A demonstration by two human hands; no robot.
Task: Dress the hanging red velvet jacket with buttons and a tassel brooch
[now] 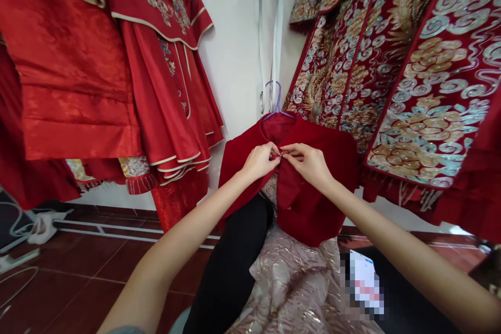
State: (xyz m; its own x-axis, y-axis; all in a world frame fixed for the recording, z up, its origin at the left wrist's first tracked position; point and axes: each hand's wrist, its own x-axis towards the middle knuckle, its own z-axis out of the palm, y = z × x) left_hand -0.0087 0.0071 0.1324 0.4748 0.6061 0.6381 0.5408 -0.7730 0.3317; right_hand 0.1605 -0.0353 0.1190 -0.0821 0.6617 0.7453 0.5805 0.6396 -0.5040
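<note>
A dark red velvet jacket (317, 203) hangs on a purple hanger (278, 100) right in front of me. My left hand (261, 160) pinches the left front edge just below the collar. Opposite it, my right hand (309, 163) pinches the other front edge, so the fingertips nearly meet. Between them shows a small fastener with gold and red bits; its exact kind is too small to tell. Below the hands the fronts part slightly, and a pale pink shiny fabric (289, 276) shows inside and spreads over my lap.
Red garments with cream piping (168, 83) hang at the left. Heavily embroidered red panels (415, 78) hang at the right. White straps (268, 26) run down the wall to the hanger. A white card (366, 282), partly pixelated, lies on my right leg. White shoes (43, 227) stand at lower left.
</note>
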